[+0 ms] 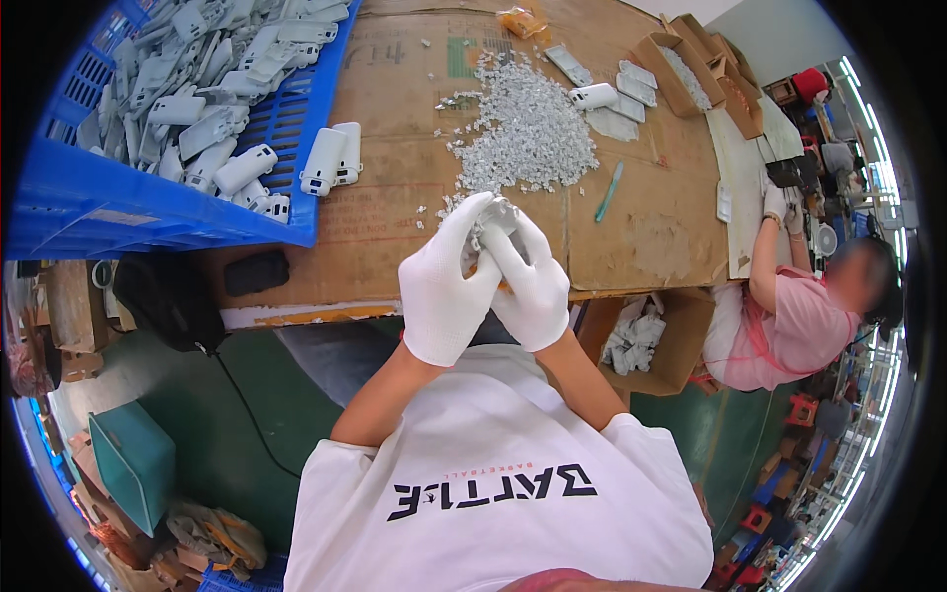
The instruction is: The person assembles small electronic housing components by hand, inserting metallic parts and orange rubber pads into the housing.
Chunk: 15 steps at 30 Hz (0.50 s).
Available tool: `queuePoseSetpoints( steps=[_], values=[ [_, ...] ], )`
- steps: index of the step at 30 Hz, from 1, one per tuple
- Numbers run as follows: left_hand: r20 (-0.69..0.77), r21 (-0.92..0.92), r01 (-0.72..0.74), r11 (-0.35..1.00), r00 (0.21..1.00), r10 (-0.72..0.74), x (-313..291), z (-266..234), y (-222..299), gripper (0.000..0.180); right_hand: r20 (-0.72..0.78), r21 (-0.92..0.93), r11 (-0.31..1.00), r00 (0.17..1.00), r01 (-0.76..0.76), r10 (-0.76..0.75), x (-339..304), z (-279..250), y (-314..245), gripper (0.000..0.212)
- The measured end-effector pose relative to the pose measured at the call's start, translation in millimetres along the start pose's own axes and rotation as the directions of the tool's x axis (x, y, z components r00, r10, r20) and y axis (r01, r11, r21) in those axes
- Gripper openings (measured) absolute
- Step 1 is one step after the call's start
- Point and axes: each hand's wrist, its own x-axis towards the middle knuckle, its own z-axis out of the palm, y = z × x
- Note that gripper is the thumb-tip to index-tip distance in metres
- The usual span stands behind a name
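My left hand (444,294) and my right hand (534,288), both in white gloves, meet over the near edge of the cardboard-covered table (380,257). Their fingers and thumbs are bent inward and closed together around something pale, mostly covered by the gloves, so its kind is unclear. Just beyond the fingertips spreads a pile of small, shiny, clear-and-silver pieces (533,133). Left of the pile, two white plastic casings (324,163) lie side by side against a blue crate. More white casings (593,96) rest at the pile's far right.
The blue plastic crate (178,222) full of white casings stands at the left. A teal pen (610,191) lies right of the pile, with cardboard boxes (674,74) beyond. Below the table edge is an open carton (681,350) holding white items. A co-worker in pink (789,326) sits at the right.
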Motion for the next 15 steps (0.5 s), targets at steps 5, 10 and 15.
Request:
queuePoseSetpoints(
  steps=[5,10,15],
  values=[
    [-0.031,-0.032,0.026,0.999,0.999,-0.027,-6.5,3.5,13.4,0.045,-0.116,-0.009,1.0,0.993,0.009,-0.01,-2.4,-3.6,-1.4,0.052],
    [-0.101,0.033,-0.102,0.994,0.989,0.105,-13.7,7.6,7.0,0.045,-0.148,-0.012,0.998,0.987,0.06,-0.061,-7.2,-6.8,0.7,0.053],
    [-0.112,0.034,-0.107,0.994,0.988,0.111,-18.0,9.9,11.4,0.044,-0.135,-0.014,0.999,0.99,0.046,-0.048,-9.1,-10.9,-1.4,0.053]
  ],
)
